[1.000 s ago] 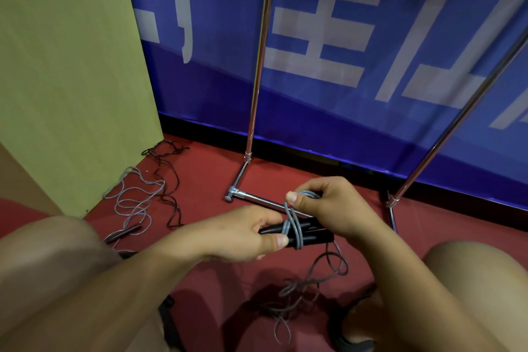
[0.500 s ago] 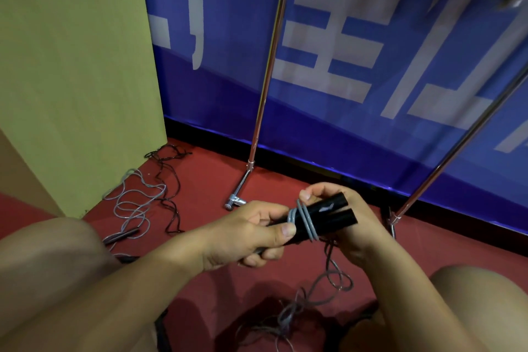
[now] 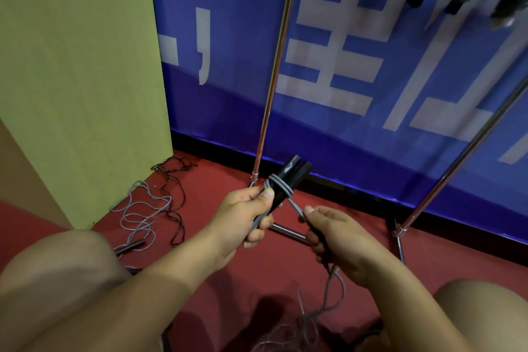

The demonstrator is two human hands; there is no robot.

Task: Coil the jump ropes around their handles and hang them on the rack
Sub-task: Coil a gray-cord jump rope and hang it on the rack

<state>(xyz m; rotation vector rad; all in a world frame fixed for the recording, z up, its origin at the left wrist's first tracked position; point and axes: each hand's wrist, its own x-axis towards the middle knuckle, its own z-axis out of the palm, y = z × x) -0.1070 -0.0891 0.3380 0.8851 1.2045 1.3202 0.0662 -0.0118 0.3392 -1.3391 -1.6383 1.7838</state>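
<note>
Left hand (image 3: pixel 243 217) gripped the paired black handles (image 3: pixel 288 177) tilted upward, steadying them as a spool, while the right hand (image 3: pixel 334 237) pinched the grey rope (image 3: pixel 295 207) taut for another wrap, its slack trailing to the red floor (image 3: pixel 217 180) below the rack (image 3: pixel 274 71)

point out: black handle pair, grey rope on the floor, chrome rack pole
black jump-rope handle pair (image 3: pixel 291 173), head view, upper barrel above the wraps
loose grey jump rope on floor (image 3: pixel 143 210), head view, tangled loops
left chrome rack pole (image 3: pixel 275 66), head view, mid-shaft
</note>
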